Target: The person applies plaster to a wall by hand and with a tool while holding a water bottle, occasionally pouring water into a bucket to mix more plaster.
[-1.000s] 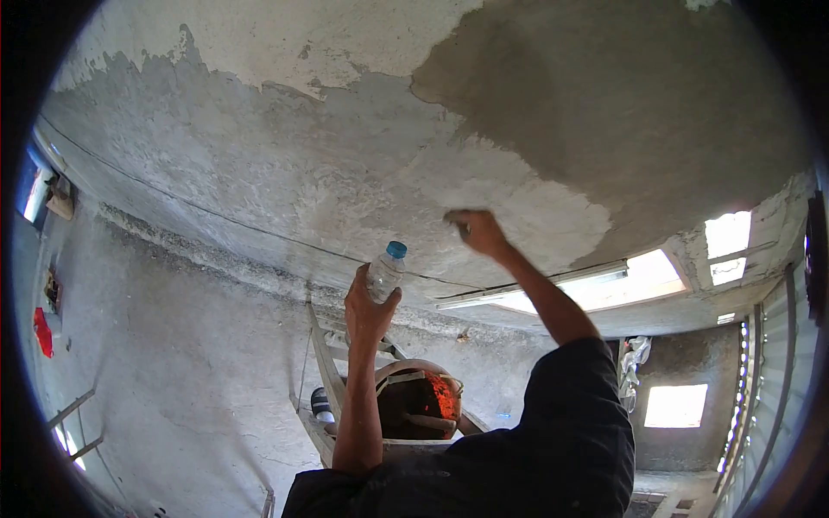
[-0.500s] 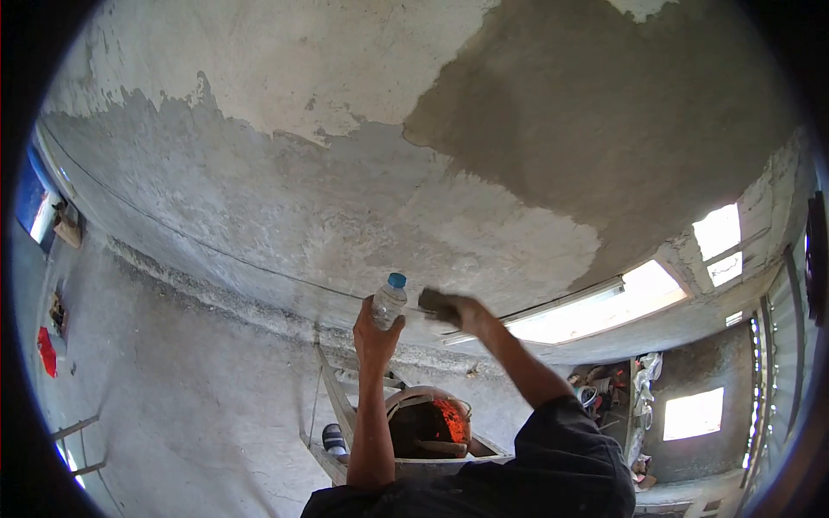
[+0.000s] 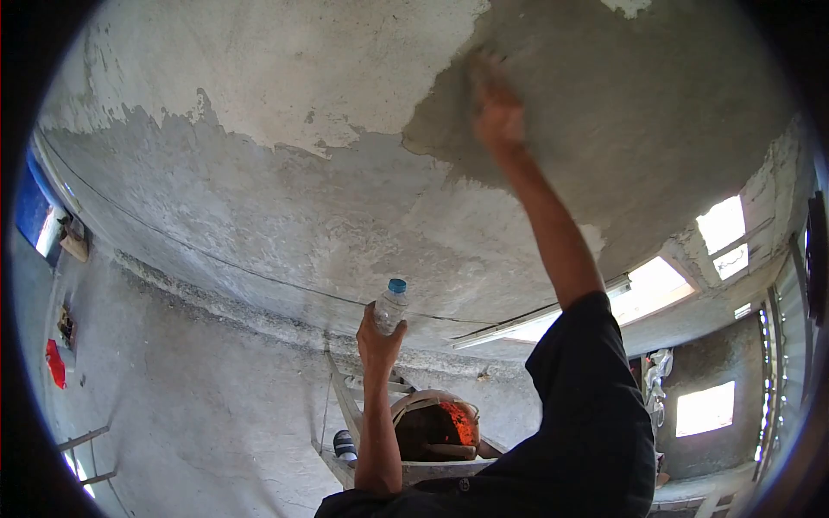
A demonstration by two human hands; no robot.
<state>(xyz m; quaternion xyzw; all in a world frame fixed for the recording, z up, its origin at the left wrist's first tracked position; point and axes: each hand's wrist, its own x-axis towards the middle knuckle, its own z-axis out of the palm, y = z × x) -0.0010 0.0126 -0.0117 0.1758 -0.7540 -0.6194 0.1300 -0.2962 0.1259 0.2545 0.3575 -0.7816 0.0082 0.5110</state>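
My left hand [image 3: 380, 341] is wrapped around the lower part of a clear plastic bottle [image 3: 393, 304] with a blue cap, held upright in front of the wall. Up at the wall, my right hand [image 3: 499, 112] reaches to the dark, damp plaster patch [image 3: 604, 112], near its left edge. Motion smears the fingers. The grey-brown sponge-like block seen in that hand earlier now blends with the plaster and is mostly hidden. Below, near my body, sits a bucket [image 3: 432, 399] with dark contents and an orange-red area inside.
Wooden framing [image 3: 341, 397] surrounds the bucket, with a striped sandal [image 3: 344, 445] beside it. A cable [image 3: 259, 274] runs along the low wall. Bright openings [image 3: 656, 289] lie at the right. A red object [image 3: 55, 363] rests on the floor far left.
My right hand has swung up from beside the bottle to the damp plaster, its arm now stretched out. My left hand holds the bottle in nearly the same place.
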